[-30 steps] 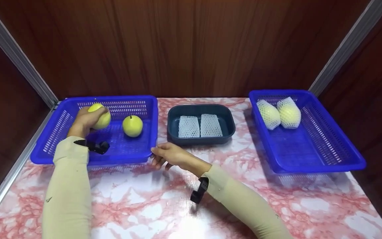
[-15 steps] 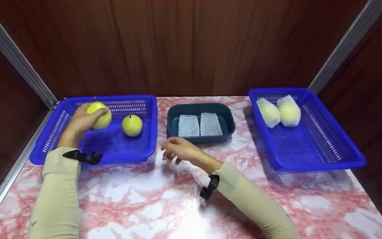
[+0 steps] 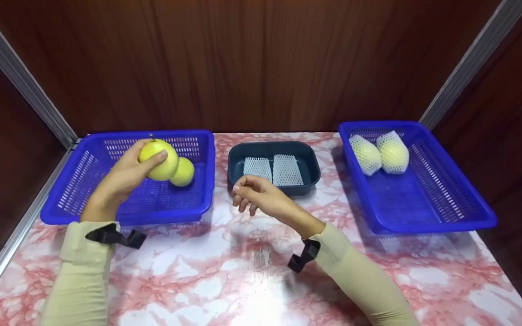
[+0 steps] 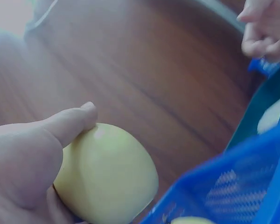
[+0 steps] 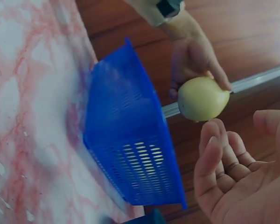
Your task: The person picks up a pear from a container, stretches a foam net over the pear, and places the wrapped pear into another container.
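Note:
My left hand (image 3: 127, 174) grips a round yellow pear (image 3: 160, 159) with its stem up, held above the left blue basket. The thumb lies over the pear's side in the left wrist view, where the pear (image 4: 109, 175) fills the palm. A second pear (image 3: 183, 174) sits in the basket, partly hidden behind the held one. My right hand (image 3: 265, 195) hovers in front of the dark box (image 3: 311, 179), fingers loosely bent and holding nothing. In the right wrist view its fingers (image 5: 231, 163) are relaxed. White foam net sleeves (image 3: 287, 170) lie in the box.
The left blue basket (image 3: 166, 216) stands on a red-and-white marbled table (image 3: 188, 280). At the right, another blue basket (image 3: 433, 226) holds two pears in foam nets (image 3: 393, 154). A dark wooden wall (image 3: 261, 68) closes off the back, with panels at both sides.
My left hand has lifted the pear and carried it right and nearer, so it overlaps the other pear. My right hand has drawn away from the left basket's corner, rightward to the dark box.

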Demonstrator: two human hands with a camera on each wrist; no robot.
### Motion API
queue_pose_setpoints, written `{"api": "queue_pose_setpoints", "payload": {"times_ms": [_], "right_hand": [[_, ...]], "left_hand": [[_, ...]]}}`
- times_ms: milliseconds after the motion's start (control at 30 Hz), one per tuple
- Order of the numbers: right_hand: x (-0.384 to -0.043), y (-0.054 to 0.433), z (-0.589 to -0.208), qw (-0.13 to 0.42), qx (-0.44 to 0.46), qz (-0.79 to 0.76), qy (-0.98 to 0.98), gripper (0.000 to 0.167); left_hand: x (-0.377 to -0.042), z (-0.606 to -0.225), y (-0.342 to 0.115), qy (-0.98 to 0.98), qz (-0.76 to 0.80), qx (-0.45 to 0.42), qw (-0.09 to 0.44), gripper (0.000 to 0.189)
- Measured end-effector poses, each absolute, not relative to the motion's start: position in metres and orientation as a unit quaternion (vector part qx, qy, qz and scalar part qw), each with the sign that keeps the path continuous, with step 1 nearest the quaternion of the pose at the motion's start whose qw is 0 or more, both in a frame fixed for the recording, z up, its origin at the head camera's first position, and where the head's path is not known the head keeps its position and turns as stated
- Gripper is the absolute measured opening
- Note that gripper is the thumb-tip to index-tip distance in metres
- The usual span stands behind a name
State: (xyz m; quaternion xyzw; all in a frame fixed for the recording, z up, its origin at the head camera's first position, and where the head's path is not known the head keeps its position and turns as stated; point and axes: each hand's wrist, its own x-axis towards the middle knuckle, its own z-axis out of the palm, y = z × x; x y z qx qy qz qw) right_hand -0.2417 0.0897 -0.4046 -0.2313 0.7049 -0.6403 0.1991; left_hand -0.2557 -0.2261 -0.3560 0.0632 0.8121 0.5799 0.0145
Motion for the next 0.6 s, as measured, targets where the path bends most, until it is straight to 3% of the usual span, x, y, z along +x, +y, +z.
{"api": "queue_pose_setpoints", "payload": {"times_ms": [100, 300, 433, 600], "right_hand": [[-0.236, 0.092, -0.399, 0.164, -0.26, -0.642, 0.703, 0.016], [-0.223, 0.095, -0.385, 0.1, -0.307, -0.61, 0.724, 0.049], [-0.213, 0.096, -0.379, 0.079, -0.333, -0.598, 0.724, 0.068], [-0.203, 0.1, -0.375, 0.072, -0.359, -0.592, 0.717, 0.078]], "left_hand": [[-0.243, -0.352, -0.211, 0.803, 0.588, 0.093, 0.016, 0.054], [-0.218, -0.347, -0.176, 0.795, 0.593, 0.122, 0.023, 0.045], [-0.203, -0.349, -0.154, 0.809, 0.576, 0.108, 0.037, 0.051], [-0.19, -0.355, -0.129, 0.822, 0.56, 0.1, 0.04, 0.058]]}}
